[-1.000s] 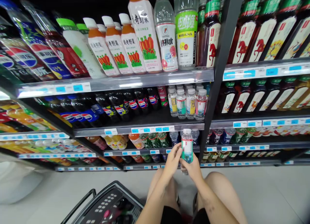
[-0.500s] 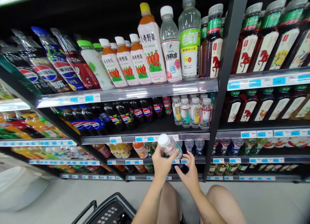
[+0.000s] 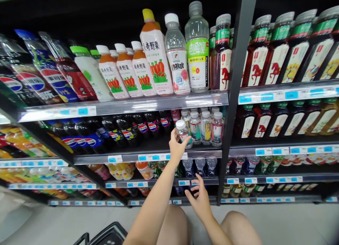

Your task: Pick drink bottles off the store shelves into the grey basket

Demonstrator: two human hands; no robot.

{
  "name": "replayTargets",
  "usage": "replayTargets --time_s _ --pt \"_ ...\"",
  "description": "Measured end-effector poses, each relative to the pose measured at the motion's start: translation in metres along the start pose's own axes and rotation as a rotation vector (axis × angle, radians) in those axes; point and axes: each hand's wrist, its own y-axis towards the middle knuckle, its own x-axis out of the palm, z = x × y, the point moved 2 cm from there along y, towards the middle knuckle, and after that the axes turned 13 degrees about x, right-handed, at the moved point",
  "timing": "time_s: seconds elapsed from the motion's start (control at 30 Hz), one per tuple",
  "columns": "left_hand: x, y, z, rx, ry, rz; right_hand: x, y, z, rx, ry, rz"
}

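A small clear bottle with a white cap stands upright in my left hand, whose fingers and thumb wrap around it. It is at the front of the middle shelf, left of several similar clear soda bottles. Whether its base touches the shelf I cannot tell. Lower down, in front of the bottom shelves, my right hand is open with its fingers apart and holds nothing. Dark cola bottles stand on the same shelf to the left.
Above, the upper shelf's edge juts out over the middle one, with carrot juice bottles on it. A black upright separates the dark tea bottles on the right. A black basket is at the floor, lower left.
My left hand has carried the bottle up and forward to the middle shelf, turning it from tilted to upright. The right hand has come away from the bottle and stays low, open.
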Motion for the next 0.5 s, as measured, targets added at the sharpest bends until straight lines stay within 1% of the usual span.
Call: replayTargets --time_s 0.1,0.23,0.37,0.43,0.5 --pt "0.003 -0.001 0.0 0.052 0.077 -0.03 -0.001 0.001 0.002 -0.002 -0.007 -0.015" --pt "0.006 0.006 -0.001 0.103 0.176 -0.023 -0.003 0.002 0.001 -0.029 0.013 -0.01" --pt "0.011 0.01 -0.009 0.07 0.172 -0.02 -0.005 0.001 -0.002 -0.051 0.014 -0.006" --pt "0.014 0.006 -0.012 0.077 0.139 -0.035 -0.007 0.0 -0.003 -0.05 0.013 -0.001" --pt "0.017 -0.001 -0.013 0.103 0.155 -0.05 -0.008 0.001 -0.002 -0.041 0.014 0.002"
